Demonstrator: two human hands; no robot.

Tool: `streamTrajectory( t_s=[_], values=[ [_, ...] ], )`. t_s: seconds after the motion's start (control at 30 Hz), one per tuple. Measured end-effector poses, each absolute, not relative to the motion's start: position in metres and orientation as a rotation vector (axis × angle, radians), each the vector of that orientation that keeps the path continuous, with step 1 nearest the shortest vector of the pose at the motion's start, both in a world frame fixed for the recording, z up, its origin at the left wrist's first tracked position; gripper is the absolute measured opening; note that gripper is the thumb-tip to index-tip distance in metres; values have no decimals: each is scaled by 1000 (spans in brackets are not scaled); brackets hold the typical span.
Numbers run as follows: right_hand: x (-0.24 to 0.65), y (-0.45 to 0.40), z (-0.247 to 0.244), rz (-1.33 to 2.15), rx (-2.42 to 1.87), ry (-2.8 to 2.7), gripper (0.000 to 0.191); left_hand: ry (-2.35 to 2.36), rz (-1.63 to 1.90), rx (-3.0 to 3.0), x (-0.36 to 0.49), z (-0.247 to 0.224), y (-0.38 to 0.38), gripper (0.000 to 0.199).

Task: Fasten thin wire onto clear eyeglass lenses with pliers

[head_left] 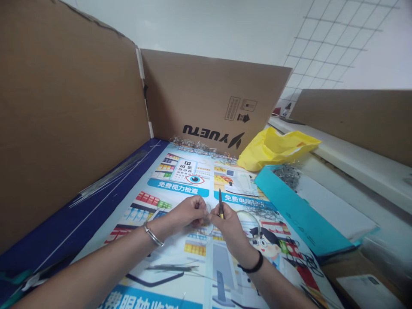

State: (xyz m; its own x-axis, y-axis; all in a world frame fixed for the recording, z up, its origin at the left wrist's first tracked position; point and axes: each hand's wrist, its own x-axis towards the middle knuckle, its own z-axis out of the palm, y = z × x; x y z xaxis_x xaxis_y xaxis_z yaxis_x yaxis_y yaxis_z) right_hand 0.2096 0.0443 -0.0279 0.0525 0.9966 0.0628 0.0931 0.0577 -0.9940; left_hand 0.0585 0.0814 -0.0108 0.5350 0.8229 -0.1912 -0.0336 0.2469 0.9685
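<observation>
We are holding the left hand (193, 211) narrow, thumb and forefinger bunched together; we are not making out what, if anything, is sitting between their tips. With the right hand (228, 219) we are gripping a slim, dark, pointed tool (220, 200), its tip pointing up, a yellowish part showing beside the fingers. Both hands are hovering side by side over the middle of a smooth, brightly printed sheet (211, 179). Nearer us, thin grey strands (174, 268) are lying on it; just right of the right hand, a pale loop (259, 224) is curving. Farther right, a dark, wiry tangle (287, 176) is sitting in a turquoise-walled box (291, 219), near a crumpled yellow bag (273, 148). Stiff brown cardboard panels (206, 90) are standing left and behind. We are wearing a shiny silver bangle (153, 235) and a black band (256, 262).
</observation>
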Motion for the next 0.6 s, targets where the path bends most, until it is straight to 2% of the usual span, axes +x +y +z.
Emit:
streamTrajectory(
  t_s=[0.27, 0.47, 0.6],
  values=[
    [210, 42, -25, 1068, -1275, -1227, 13, 875, 738, 1230, 61, -3, 80, 21],
    [209, 41, -25, 1130, -1270, -1152, 23, 819, 764, 1256, 60, -9, 82, 21],
    [210, 41, -26, 1100, -1302, -1170, 21, 818, 766, 1247, 58, -11, 82, 19]
  ],
)
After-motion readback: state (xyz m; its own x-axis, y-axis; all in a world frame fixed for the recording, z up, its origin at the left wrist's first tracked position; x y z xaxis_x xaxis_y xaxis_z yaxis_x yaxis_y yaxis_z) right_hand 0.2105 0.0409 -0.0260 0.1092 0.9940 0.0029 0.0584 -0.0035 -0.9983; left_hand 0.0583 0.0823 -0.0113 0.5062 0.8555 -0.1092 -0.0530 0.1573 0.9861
